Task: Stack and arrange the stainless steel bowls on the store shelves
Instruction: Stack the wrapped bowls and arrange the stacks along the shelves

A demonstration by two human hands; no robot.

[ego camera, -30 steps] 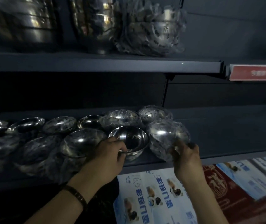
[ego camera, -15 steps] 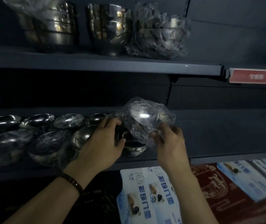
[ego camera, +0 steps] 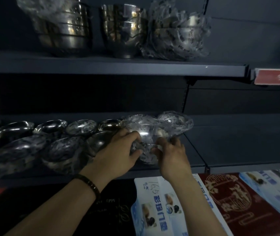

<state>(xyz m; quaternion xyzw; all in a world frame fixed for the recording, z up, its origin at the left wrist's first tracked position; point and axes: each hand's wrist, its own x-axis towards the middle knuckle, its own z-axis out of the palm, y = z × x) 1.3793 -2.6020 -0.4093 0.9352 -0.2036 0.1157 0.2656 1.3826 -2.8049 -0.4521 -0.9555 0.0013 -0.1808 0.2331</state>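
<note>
On the middle shelf (ego camera: 238, 149) lie two rows of stainless steel bowls (ego camera: 57, 149), many in clear plastic wrap. At the right end of the front row a plastic-wrapped bowl (ego camera: 146, 132) sits on top of a bare bowl, only partly visible beneath it. My left hand (ego camera: 118, 150) grips the left side of this pair, fingers curled on the rim and wrap. My right hand (ego camera: 170, 150) pinches the wrap at the right side. Another wrapped bowl (ego camera: 176, 121) lies just behind.
The upper shelf (ego camera: 118, 67) carries two tall stacks of steel bowls (ego camera: 67, 28) and a wrapped bundle (ego camera: 178, 31). A red price tag (ego camera: 275, 79) hangs at right. Below the shelf lie blue-and-white packages (ego camera: 161, 206) and a red package (ego camera: 229, 201). The middle shelf's right part holds nothing.
The wrapped bowl, held up in the air half a second ago, has come down onto the bare bowl at the front row's right end. Both hands lowered with it.
</note>
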